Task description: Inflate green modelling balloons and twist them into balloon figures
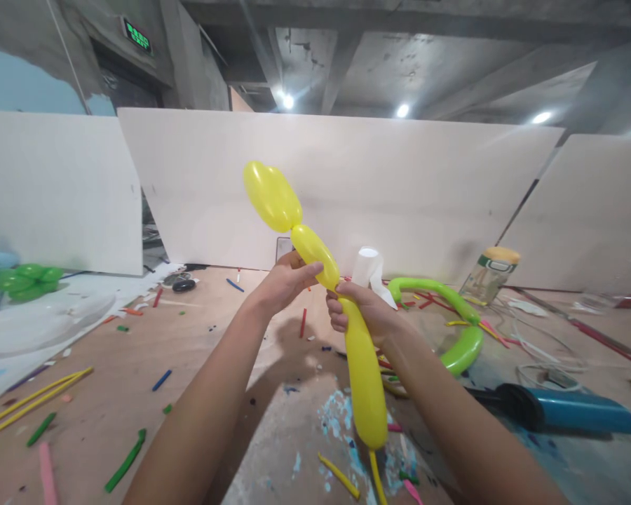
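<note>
A long yellow balloon [365,379], twisted into segments, is held up over the table at the middle of the view. Its top is a doubled, rounded bundle, followed by a short segment and a longer one ending in a thin uninflated tail. My left hand [289,280] is wrapped around the short middle segment, thumb across its front. Just below, at the twist, my right hand [362,308] grips the top of the long segment with curled fingers.
A green balloon [460,351] curves on the table [189,372] at right, near a blue pump [578,410], a yellow-lidded jar [491,273] and a white paper roll [367,266]. Balloon scraps lie scattered. White boards [215,182] stand behind; a green balloon cluster [29,282] sits far left.
</note>
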`<state>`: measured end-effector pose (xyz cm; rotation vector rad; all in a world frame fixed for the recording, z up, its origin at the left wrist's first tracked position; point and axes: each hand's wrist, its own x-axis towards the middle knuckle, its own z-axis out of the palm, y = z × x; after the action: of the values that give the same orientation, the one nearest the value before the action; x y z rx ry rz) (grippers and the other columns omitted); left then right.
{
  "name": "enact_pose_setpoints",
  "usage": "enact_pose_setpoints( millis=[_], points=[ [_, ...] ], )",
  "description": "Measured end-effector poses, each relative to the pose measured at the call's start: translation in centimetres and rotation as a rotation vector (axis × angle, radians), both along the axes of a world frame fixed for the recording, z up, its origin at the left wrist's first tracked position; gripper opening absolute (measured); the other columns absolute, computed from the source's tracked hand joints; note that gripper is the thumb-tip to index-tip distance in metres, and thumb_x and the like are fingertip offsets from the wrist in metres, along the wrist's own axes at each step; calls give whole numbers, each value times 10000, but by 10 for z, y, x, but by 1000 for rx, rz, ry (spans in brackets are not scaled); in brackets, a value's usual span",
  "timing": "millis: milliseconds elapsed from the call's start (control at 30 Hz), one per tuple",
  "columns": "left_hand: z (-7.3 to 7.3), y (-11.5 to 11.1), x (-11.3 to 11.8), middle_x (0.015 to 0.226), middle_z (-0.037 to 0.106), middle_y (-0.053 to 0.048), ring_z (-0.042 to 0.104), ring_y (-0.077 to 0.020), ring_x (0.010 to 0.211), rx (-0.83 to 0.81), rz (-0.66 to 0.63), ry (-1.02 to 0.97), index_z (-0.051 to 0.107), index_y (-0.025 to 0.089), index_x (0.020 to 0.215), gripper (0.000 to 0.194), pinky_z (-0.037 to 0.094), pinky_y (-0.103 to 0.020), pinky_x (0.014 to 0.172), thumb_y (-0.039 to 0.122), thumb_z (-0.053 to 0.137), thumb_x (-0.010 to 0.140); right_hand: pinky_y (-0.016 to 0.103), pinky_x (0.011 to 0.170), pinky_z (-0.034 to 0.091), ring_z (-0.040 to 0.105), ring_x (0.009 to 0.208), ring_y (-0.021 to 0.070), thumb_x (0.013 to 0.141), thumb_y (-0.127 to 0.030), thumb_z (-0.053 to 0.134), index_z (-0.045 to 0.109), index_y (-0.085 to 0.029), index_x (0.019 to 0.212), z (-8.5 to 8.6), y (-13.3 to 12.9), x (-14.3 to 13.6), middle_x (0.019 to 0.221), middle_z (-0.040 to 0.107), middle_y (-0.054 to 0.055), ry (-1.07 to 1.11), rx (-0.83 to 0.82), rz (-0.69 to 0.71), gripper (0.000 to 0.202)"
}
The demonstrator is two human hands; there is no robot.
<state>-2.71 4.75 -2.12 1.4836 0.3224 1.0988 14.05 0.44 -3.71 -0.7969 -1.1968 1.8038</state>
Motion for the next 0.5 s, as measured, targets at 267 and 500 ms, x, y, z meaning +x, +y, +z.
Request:
enact_pose_setpoints(
  millis=[267,500],
  points=[
    [1,0,10,744,605,-34,606,-174,708,-56,348,39,575,148,791,311,518,-312,650,383,736,666,275,558,294,462,583,153,881,-297,372,450,-207,682,6,-16,-11,625,505,13,-995,992,-613,232],
    [-4,1,12,838,650,-81,641,-213,785,-101,310,207,592,145,846,390,534,-355,693,462,730,667,286,563,256,509,621,198,882,-511,435,501,-215,844,2,-14,-8,686,577,45,-1173,980,-658,306]
  ],
)
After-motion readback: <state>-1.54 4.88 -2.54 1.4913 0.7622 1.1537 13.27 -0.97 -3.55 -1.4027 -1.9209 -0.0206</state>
